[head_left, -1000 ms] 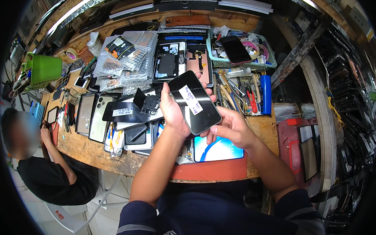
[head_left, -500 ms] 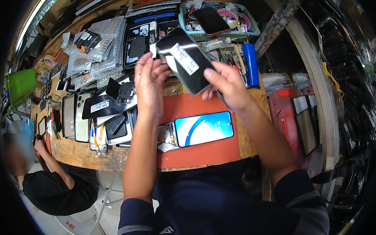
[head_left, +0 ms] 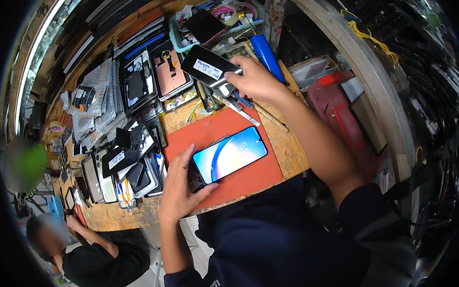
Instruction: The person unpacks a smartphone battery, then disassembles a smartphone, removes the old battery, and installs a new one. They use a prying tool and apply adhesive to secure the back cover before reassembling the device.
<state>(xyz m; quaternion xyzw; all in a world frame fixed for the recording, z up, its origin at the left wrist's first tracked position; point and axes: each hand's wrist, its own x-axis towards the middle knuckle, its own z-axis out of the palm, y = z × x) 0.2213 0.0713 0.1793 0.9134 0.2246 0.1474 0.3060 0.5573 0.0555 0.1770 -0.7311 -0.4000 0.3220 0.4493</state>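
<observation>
On a red-brown mat [head_left: 238, 187] lies a smartphone [head_left: 231, 154] with its screen lit blue and white. My left hand [head_left: 177, 184] is curled round its left end, thumb at the near edge and fingers toward the far edge. The palm hides most of what is under that end, and a thin grey edge peeks out behind the screen. Farther back, my right hand [head_left: 254, 79] grips a dark phone [head_left: 202, 61] by its right end. A white handwritten label is stuck on that phone, which is held above several tools.
Behind stands a teal basket [head_left: 175, 35] with tape rolls and a dark phone. A blue cylinder [head_left: 268, 58] lies beside it. Phone parts [head_left: 133, 160] and bubble-wrapped packets [head_left: 97, 98] pile up on the left. A red case [head_left: 336, 114] stands right; another person [head_left: 102, 250] sits left.
My right hand has carried the labelled phone back toward the basket. From beside that phone, my left hand has come down to the lit phone's left end. The view has turned.
</observation>
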